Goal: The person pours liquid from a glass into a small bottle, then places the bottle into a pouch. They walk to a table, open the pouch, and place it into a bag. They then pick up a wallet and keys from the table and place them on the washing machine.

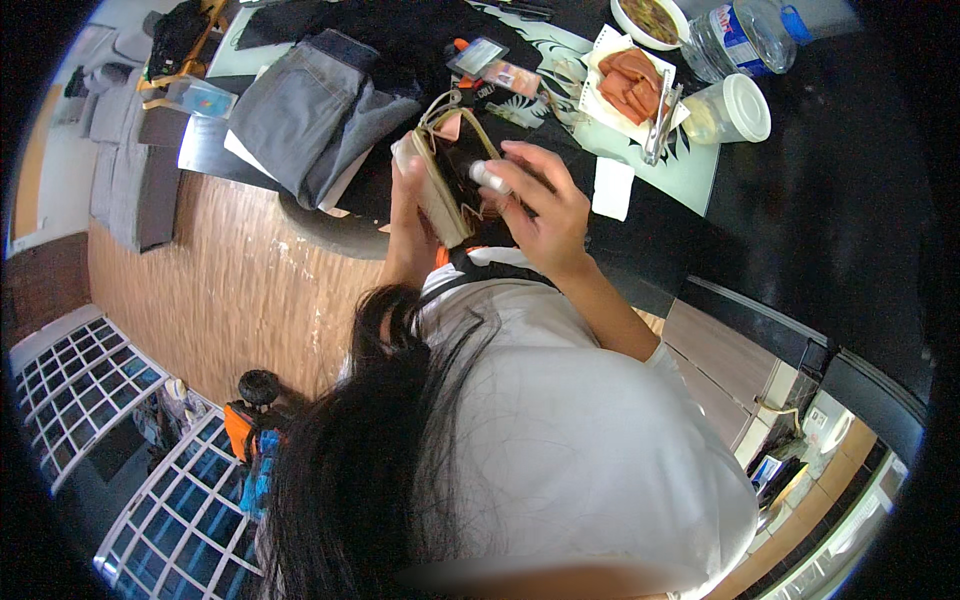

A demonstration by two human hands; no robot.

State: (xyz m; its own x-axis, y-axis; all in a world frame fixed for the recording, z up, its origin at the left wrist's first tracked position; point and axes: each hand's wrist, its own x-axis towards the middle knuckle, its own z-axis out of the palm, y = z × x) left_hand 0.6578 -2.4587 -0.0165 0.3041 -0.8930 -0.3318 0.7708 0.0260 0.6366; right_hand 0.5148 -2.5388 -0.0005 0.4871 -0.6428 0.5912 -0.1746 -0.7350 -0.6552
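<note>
My left hand (406, 220) grips the side of a small beige zip pouch (440, 200), which is held unzipped with its dark inside showing. Between the fingers of my right hand (555, 210) is a small white bottle-like item (489, 177), held at the pouch's mouth; its exact kind is too blurred to tell. A bit of pink (449, 125) shows at the pouch's far end. Just beyond the pouch, a clear card holder (478, 57) and a pinkish card-like packet (512, 78) lie on the table.
Folded grey jeans (300, 105) lie on the table at the left. To the right are a plate of reddish sliced food (630, 85), metal tongs (658, 130), a soup bowl (650, 20), a lidded plastic tub (735, 108), a large water bottle (735, 42) and a white napkin (611, 188).
</note>
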